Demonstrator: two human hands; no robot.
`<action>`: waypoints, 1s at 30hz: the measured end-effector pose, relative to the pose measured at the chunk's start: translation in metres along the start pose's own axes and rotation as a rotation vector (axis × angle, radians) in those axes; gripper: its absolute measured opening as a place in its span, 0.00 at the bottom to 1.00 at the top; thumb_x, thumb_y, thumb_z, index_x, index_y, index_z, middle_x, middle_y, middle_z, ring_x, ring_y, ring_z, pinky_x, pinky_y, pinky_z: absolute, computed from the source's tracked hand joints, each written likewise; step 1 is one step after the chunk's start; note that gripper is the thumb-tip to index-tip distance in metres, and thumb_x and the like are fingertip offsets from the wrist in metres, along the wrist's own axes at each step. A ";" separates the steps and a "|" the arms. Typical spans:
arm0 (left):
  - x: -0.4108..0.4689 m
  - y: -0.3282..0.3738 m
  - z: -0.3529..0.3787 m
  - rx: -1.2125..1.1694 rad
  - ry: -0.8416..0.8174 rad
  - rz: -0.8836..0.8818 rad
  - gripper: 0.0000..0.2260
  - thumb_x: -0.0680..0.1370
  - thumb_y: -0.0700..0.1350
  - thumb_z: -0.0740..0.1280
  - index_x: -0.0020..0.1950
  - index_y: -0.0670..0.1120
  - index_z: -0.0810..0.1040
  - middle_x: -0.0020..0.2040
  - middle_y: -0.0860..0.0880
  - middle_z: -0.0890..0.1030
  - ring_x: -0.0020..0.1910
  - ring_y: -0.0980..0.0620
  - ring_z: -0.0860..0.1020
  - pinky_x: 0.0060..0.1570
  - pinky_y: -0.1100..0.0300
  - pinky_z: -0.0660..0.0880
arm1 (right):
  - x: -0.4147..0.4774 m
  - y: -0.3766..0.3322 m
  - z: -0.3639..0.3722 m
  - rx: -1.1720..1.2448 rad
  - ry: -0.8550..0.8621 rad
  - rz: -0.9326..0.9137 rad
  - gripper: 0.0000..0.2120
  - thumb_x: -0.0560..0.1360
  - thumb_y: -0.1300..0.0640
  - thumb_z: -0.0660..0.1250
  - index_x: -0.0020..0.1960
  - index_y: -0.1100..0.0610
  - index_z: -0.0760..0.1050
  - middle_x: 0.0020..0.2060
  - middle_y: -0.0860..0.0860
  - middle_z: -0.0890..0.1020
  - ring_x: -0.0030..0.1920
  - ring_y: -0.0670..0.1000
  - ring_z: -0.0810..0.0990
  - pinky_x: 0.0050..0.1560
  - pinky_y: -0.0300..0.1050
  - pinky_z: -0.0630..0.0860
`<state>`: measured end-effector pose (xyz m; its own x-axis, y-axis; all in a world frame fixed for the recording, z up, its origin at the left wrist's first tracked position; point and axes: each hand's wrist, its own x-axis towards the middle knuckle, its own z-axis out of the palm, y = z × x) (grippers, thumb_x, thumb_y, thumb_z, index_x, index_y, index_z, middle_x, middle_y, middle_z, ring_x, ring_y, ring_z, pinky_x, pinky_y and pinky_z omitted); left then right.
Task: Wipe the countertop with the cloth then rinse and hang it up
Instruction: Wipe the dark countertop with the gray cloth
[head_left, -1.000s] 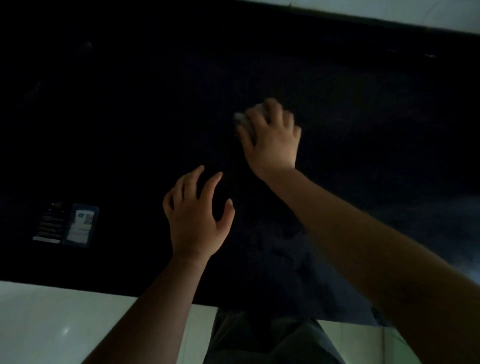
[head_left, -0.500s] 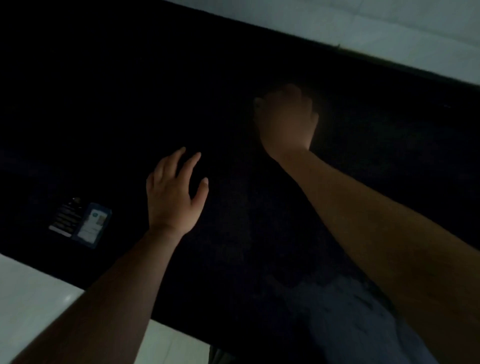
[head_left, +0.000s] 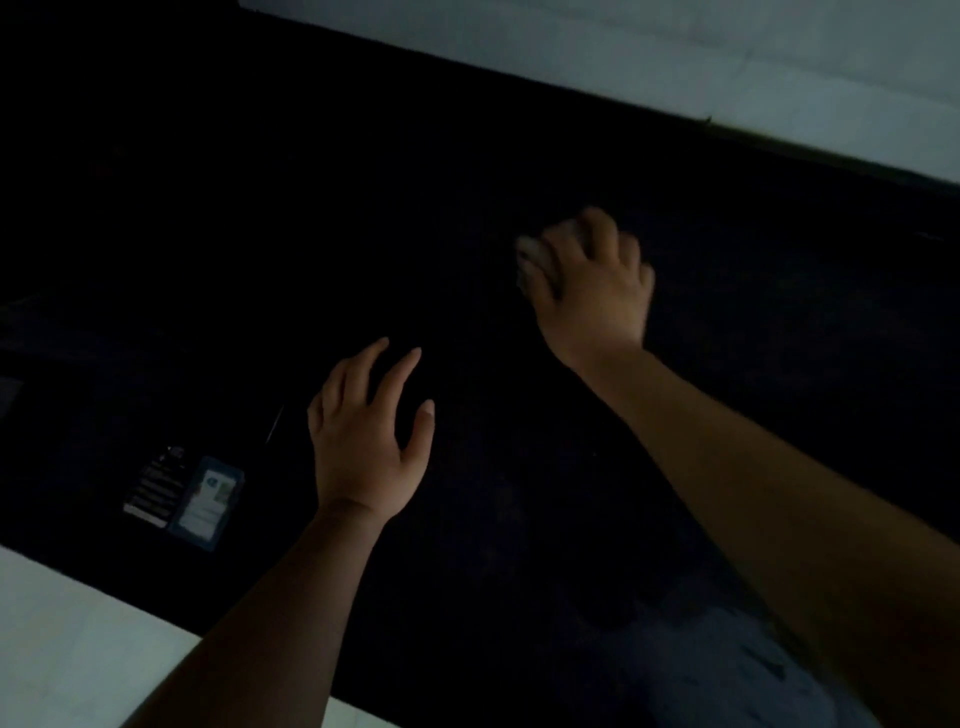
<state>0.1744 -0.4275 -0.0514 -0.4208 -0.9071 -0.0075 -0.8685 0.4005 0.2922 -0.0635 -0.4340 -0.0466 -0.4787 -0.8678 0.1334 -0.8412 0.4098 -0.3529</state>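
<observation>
The scene is very dim. A black countertop (head_left: 260, 234) fills most of the view. My right hand (head_left: 597, 291) presses down on a small pale cloth (head_left: 529, 254) near the counter's middle; only a blurred edge of the cloth shows past my fingers on the left. My left hand (head_left: 369, 441) rests flat on the counter nearer to me, fingers spread, holding nothing.
A small blue card and a dark printed label (head_left: 187, 493) lie on the counter left of my left hand. A pale tiled wall (head_left: 727, 62) runs behind the counter. Light floor tiles (head_left: 78, 649) show below the front edge.
My right hand with the cloth went farther away and right, then came back a little nearer. The left hand stayed on the counter. The view tilted and shifted.
</observation>
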 end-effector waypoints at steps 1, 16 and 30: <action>0.000 0.000 0.001 -0.006 0.009 0.005 0.23 0.75 0.57 0.57 0.69 0.55 0.69 0.72 0.49 0.67 0.70 0.45 0.62 0.64 0.41 0.62 | 0.018 -0.014 0.007 0.006 -0.001 0.048 0.19 0.75 0.41 0.57 0.63 0.47 0.71 0.69 0.54 0.67 0.62 0.61 0.67 0.56 0.56 0.66; -0.017 -0.010 -0.020 -0.170 -0.154 0.389 0.24 0.73 0.55 0.62 0.68 0.50 0.71 0.71 0.46 0.68 0.70 0.43 0.64 0.68 0.40 0.60 | -0.226 0.000 -0.044 -0.089 0.055 0.411 0.19 0.74 0.41 0.60 0.61 0.48 0.71 0.67 0.54 0.68 0.60 0.60 0.69 0.54 0.57 0.69; -0.095 0.026 0.008 0.006 -0.185 0.550 0.22 0.76 0.55 0.55 0.69 0.52 0.67 0.73 0.46 0.66 0.70 0.43 0.64 0.68 0.37 0.55 | -0.313 0.042 -0.069 -0.131 0.162 0.759 0.18 0.75 0.41 0.58 0.61 0.47 0.72 0.68 0.54 0.66 0.64 0.61 0.65 0.60 0.58 0.63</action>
<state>0.1901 -0.3305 -0.0506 -0.8490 -0.5278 -0.0231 -0.5103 0.8080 0.2946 0.0340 -0.1256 -0.0388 -0.9564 -0.2897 0.0366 -0.2876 0.9126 -0.2907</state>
